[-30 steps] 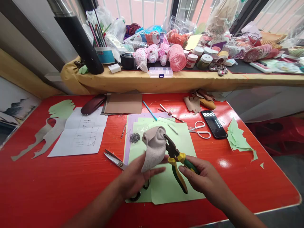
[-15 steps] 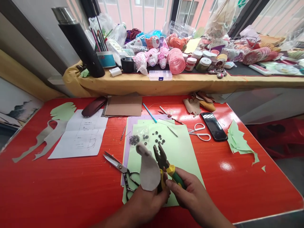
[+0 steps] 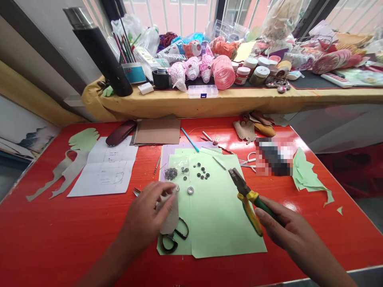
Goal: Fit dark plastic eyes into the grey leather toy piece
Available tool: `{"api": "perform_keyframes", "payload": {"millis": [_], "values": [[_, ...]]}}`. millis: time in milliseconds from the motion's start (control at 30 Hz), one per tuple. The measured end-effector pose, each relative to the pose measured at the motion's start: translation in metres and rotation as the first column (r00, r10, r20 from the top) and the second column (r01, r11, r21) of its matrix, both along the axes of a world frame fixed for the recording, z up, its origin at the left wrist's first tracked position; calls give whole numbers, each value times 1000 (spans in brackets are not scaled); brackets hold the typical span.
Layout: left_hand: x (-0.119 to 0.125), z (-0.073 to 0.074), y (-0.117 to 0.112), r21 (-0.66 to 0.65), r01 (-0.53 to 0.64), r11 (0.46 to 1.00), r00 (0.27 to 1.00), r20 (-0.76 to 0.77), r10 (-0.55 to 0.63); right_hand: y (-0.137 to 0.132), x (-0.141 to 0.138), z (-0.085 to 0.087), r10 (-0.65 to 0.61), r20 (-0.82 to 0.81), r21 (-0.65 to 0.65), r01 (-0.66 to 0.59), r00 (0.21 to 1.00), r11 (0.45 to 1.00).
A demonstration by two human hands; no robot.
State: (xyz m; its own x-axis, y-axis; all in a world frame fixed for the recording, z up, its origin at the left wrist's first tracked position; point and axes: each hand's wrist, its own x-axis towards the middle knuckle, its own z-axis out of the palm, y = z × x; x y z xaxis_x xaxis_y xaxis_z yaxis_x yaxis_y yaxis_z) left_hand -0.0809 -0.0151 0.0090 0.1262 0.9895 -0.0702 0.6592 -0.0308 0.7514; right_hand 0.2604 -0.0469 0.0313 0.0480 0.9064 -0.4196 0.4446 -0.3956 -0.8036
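My left hand point(image 3: 148, 215) grips a beige felt piece point(image 3: 170, 215) and holds it low over black-handled scissors point(image 3: 170, 235) on the green paper sheet point(image 3: 218, 215). My right hand point(image 3: 287, 227) is closed on the green and yellow handles of pliers point(image 3: 247, 195), whose jaws point up and left over the paper's right side. A small metal ring point(image 3: 190, 190) lies on the paper between the hands. Several dark snap buttons point(image 3: 202, 172) and a small bag of them point(image 3: 171, 173) sit further back.
On the red table point(image 3: 60, 239) lie a white drawing sheet point(image 3: 104, 169), brown cardboard point(image 3: 157, 131), a dark case point(image 3: 119, 132), white scissors point(image 3: 248, 161), a blurred phone point(image 3: 273, 156) and green paper scraps point(image 3: 308, 175). A cluttered shelf point(image 3: 209, 99) with jars and a black flask point(image 3: 98, 52) stands behind.
My hands have drawn apart. The left one lowered the felt piece onto the scissors, and the right one carried the pliers to the right. A metal ring now lies on the paper.
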Motion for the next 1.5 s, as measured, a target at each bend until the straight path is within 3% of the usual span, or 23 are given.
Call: {"api": "perform_keyframes", "payload": {"millis": [67,167,300,433,500,533,600,700,800,900,1033,1167,1500], "values": [[-13,-6,9,32,63,997,992,-114,-59,4,6,-4,90,198,116,-114,976,987],[-17,-20,15,30,164,986,972,-177,-156,12,8,-16,162,482,216,-296,861,930],[-14,-38,16,84,156,984,975,-171,-140,19,6,-36,114,700,334,-464,705,820],[-19,-32,19,66,6,998,1000,30,-8,23,8,-51,60,798,366,-562,599,742],[-22,-22,21,-79,-124,989,958,252,140,25,11,-54,56,818,364,-590,573,721],[-22,-18,22,-191,-170,967,895,382,232,26,12,-55,61,819,366,-601,571,711],[-20,-11,25,-369,-183,911,690,612,386,26,13,-55,75,800,388,-607,596,694],[-11,-10,28,-487,-92,869,396,783,480,24,10,-52,54,703,479,-529,709,701],[0,-17,27,-545,19,838,272,809,521,19,-5,-47,9,504,563,-336,864,756],[13,-25,21,-566,101,818,189,818,543,18,-32,-44,99,263,521,-228,960,823],[31,-31,11,-568,181,803,133,823,552,28,-74,-48,259,-86,411,-203,962,889],[43,-34,5,-551,181,815,132,834,535,42,-105,-50,297,-330,368,-167,896,915],[38,-43,1,-546,150,824,171,835,523,44,-115,-48,348,-229,396,-240,909,886]]}}
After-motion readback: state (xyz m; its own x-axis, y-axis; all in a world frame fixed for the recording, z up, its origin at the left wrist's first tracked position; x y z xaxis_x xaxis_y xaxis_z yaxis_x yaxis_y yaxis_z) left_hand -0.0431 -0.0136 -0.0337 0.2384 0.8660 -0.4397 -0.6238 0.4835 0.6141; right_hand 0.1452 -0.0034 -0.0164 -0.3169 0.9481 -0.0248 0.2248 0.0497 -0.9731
